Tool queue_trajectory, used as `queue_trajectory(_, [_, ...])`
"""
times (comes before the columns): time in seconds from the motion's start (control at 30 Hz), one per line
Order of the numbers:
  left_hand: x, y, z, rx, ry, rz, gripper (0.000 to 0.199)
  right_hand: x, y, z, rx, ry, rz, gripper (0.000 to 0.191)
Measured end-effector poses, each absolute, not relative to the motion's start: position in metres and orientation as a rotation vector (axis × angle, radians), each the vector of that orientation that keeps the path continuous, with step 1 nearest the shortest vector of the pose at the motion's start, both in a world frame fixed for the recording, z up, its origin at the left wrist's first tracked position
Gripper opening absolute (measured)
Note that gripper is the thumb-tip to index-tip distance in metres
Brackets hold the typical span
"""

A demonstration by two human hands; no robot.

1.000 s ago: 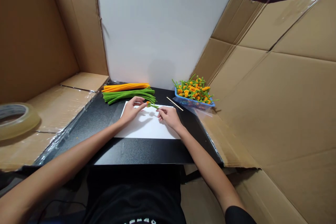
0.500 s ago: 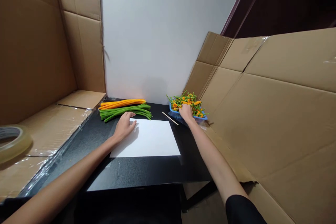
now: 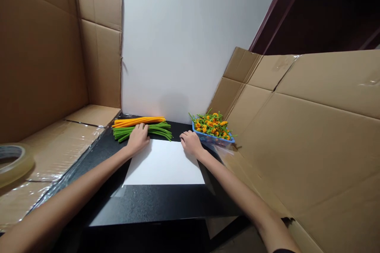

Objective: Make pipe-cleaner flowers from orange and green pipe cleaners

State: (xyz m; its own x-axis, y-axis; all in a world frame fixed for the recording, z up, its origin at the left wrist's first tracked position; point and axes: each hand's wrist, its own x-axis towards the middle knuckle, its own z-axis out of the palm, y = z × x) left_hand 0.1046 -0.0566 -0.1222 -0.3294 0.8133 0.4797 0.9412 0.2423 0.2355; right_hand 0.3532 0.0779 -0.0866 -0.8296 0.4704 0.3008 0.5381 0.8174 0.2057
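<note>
At the far left, a roll of clear tape [image 3: 13, 165] lies on a cardboard sheet [image 3: 53, 154], which lines that side of the black surface [image 3: 148, 205] and is covered in places with shiny clear film. Farther in, a bundle of orange pipe cleaners [image 3: 138, 121] lies behind a bundle of green pipe cleaners [image 3: 142, 131], both running sideways along the back of the surface. The left hand [image 3: 138, 139] rests on the near side of the green bundle, its fingers curved down over the strands; whether it is gripping them or only lying there, I cannot tell. A sheet of white paper [image 3: 163, 163] lies just in front of the bundles, between the two hands. The right hand [image 3: 191, 143] rests at the far right corner of the paper, fingers loosely curled and holding nothing that shows. Just beside it sits a blue basket [image 3: 213, 139] heaped with small orange-and-green pipe cleaner flowers [image 3: 212, 124].

A quick tug at the green bundle could drag loose strands across the orange ones and scatter both. The paper appears loose, so pressure could make it slide. A careless sweep of the right hand could knock the basket and spill flowers.
</note>
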Motion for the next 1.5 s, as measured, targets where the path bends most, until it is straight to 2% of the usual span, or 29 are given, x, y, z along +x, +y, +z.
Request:
queue_trajectory(0.13, [0.069, -0.063, -0.122, -1.649, -2.198, -0.466, 0.032, 0.324, 0.072, -0.094, -0.698, -2.841, -0.458, 0.021])
queue_trajectory(0.23, [0.055, -0.07, -0.131, -1.671, -2.156, -0.504, 0.033, 0.303, 0.074, -0.095, -0.678, -2.884, -0.483, 0.021])
queue_trajectory(0.53, [0.05, -0.074, -0.145, -1.668, -2.104, -0.664, 0.019, 0.235, 0.072, -0.095, -0.619, -2.805, -0.529, 0.033])
queue_trajectory(0.67, [0.05, -0.077, -0.144, -1.719, -2.092, -0.752, 0.009, 0.197, 0.072, -0.084, -0.626, -2.826, -0.491, 0.029])
queue_trajectory(0.83, [0.053, -0.082, -0.138, -1.759, -2.128, -0.828, 0.013, 0.146, 0.083, -0.076, -0.646, -2.876, -0.418, 0.033])
queue_trajectory(0.97, [0.056, -0.083, -0.135, -1.576, -2.142, -0.796, 0.02, 0.121, 0.091, -0.08, -0.718, -2.881, -0.348, 0.029])
queue_trajectory(1.13, [0.052, -0.081, -0.135, -1.398, -2.361, -0.673, 0.024, 0.121, 0.096, -0.092, -0.795, -2.839, -0.316, 0.023])
queue_trajectory(1.5, [0.051, -0.082, -0.133, -1.42, -2.386, -0.608, 0.028, 0.131, 0.098, -0.09, -0.728, -2.813, -0.192, 0.021])
